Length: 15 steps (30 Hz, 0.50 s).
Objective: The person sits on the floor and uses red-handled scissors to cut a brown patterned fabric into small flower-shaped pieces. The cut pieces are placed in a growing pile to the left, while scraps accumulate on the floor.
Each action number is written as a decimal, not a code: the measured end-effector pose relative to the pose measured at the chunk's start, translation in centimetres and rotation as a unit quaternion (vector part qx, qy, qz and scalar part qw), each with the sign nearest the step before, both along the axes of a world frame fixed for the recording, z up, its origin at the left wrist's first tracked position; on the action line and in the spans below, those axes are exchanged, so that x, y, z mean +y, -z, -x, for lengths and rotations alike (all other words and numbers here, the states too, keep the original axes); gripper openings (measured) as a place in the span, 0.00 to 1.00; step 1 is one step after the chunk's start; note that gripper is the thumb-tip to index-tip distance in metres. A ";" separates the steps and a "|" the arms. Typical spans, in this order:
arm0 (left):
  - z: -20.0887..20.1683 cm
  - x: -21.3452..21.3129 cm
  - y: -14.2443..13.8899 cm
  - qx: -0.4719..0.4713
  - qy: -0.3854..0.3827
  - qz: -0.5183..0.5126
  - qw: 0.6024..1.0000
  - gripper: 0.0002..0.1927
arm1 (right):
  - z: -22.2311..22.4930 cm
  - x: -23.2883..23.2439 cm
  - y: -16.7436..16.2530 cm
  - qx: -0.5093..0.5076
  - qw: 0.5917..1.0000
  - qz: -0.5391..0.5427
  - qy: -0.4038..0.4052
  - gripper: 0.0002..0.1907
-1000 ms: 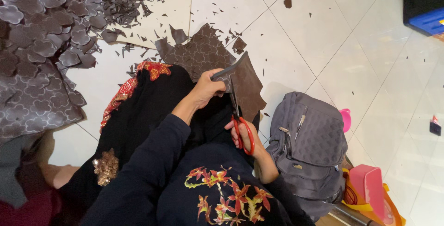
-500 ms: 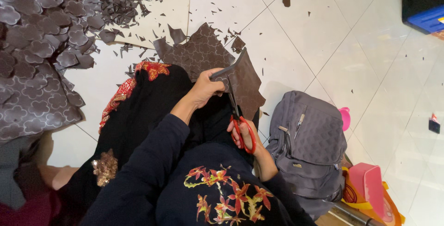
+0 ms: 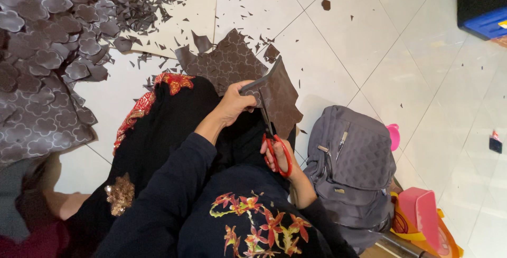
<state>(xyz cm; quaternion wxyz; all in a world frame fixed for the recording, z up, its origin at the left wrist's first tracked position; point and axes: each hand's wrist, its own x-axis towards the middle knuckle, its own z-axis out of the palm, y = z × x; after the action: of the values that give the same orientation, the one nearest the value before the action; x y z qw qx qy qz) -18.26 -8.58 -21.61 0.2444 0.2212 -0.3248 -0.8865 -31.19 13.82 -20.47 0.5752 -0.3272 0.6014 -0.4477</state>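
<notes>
Since the earlier frame the red-handled scissors (image 3: 272, 136) had worked a little farther up into the brown patterned sheet (image 3: 280, 97), while both hands kept their places over the lap. The left hand (image 3: 235, 102) pinched the sheet's near edge and the right hand (image 3: 277, 155) was closed through the scissor loops. Bare white floor tiles (image 3: 369, 52) lay open beyond the sheet's far edge, a grey backpack (image 3: 351, 165) crowded the right, and heaps of cut brown flower shapes (image 3: 47, 57) filled the left.

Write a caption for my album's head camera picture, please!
Left hand holds a brown patterned sheet while the right hand cuts it with red-handled scissors.
</notes>
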 end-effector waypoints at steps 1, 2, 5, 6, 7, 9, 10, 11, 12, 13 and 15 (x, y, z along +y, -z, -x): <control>0.0 0.0 0.0 -0.002 0.000 0.001 1.000 0.22 | 0.0 -0.1 0.0 -0.008 1.000 0.007 -0.010 0.46; 0.1 0.1 0.0 -0.002 0.002 0.006 1.000 0.24 | -0.1 -0.2 0.0 -0.016 1.000 0.014 -0.021 0.46; 0.1 0.3 -0.3 0.004 0.011 0.016 1.000 0.30 | -0.3 -0.5 0.0 -0.067 0.998 0.008 -0.012 0.46; -0.1 0.3 -0.4 0.011 0.014 0.017 1.000 0.33 | -0.4 -0.6 0.0 -0.056 0.998 0.009 -0.008 0.46; -0.2 0.3 -0.7 0.018 0.017 0.019 1.000 0.36 | -0.5 -0.6 0.0 -0.044 0.999 0.010 -0.004 0.46; -0.4 0.3 -1.1 0.013 0.005 0.031 0.999 0.41 | -0.5 -0.7 0.0 -0.028 1.000 0.013 -0.002 0.46; -0.5 0.3 -1.3 0.011 -0.001 0.038 0.999 0.44 | -0.4 -0.7 0.1 -0.024 1.000 0.016 -0.004 0.46; -0.5 0.2 -1.5 0.010 0.001 0.041 0.999 0.45 | -0.4 -0.7 0.1 -0.020 1.000 0.019 -0.006 0.47; -0.6 0.3 -1.6 0.009 0.003 0.044 0.999 0.46 | -0.3 -0.7 0.1 -0.017 1.000 0.013 -0.002 0.47; -0.6 0.3 -1.7 0.009 0.005 0.047 0.999 0.47 | -0.3 -0.7 0.2 -0.014 1.000 0.008 0.001 0.47; -0.7 0.2 -1.8 0.006 0.004 0.050 0.999 0.47 | -0.3 -0.6 0.4 -0.009 1.000 0.004 0.009 0.47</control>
<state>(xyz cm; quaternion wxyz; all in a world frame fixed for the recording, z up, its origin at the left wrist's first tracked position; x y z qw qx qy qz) -17.60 -8.33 -19.84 0.2540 0.2022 -0.3676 -0.8715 -30.89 13.23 -20.85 0.5749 -0.3200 0.5975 -0.4583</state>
